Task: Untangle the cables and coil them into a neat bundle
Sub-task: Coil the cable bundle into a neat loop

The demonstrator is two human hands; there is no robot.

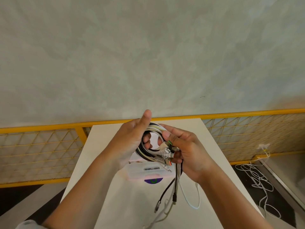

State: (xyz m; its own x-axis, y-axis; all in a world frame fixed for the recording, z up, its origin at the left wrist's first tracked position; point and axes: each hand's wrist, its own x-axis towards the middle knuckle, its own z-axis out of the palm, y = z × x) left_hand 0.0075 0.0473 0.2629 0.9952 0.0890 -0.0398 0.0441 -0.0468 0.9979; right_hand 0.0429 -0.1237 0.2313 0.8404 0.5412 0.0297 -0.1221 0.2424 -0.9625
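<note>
One white table fills the lower centre, yellow fence and grey wall behind. Left hand and right hand grip coiled cables above a clear box.

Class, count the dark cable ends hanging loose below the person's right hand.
2: a braided end with a metal plug hangs lower left; a black plug hangs just right of it. Others may be hidden in the coil.
</note>
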